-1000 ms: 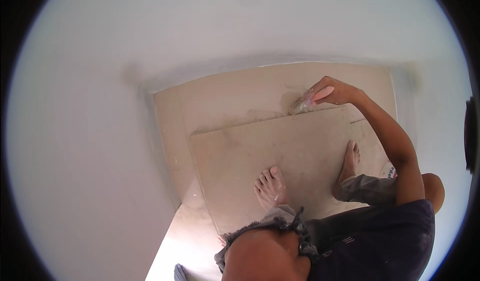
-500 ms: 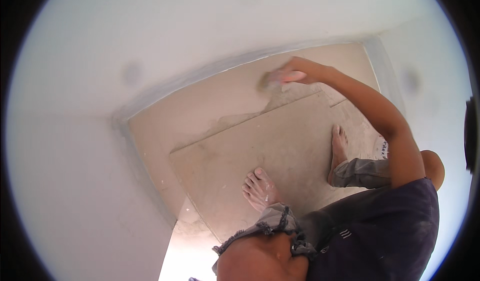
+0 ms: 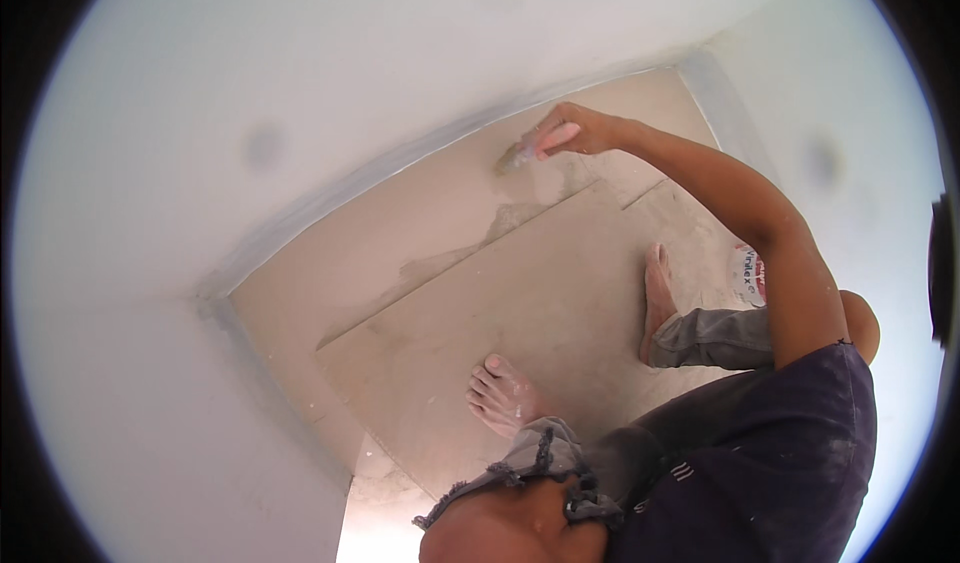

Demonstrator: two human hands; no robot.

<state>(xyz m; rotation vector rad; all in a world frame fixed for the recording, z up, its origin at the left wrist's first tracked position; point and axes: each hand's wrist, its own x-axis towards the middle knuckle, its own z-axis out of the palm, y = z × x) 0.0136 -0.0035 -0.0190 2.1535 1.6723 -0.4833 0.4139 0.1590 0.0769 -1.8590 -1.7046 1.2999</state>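
Fingers [image 3: 553,117] of our right hand [image 3: 585,130] grip a pink-handled brush [image 3: 545,146] at or just above the floor [image 3: 400,228] beyond the flat sheet [image 3: 480,293], and we judge it light, stiff in the handle, soft-bristled, best held near the handle's base.

The board [image 3: 480,303] lies on the floor [image 3: 350,253], which shows as a strip beyond the board's far edge. Past that strip, the back wall [image 3: 430,73] runs behind the board; the left wall [image 3: 200,403] stands to its left and the right wall [image 3: 800,113] beyond its right side. The brush [image 3: 530,150] is over the strip, just beyond the board's far edge, in the right hand [image 3: 580,131], its bristles toward the left. A stain [image 3: 505,223] lies along that same edge. The left foot [image 3: 505,396] is on the board; the right foot [image 3: 658,288] is at its right side. Farther right of the board sits a container [image 3: 745,275], partly behind the right forearm [image 3: 720,188]. The left knee [image 3: 490,528] is at the board's near side.
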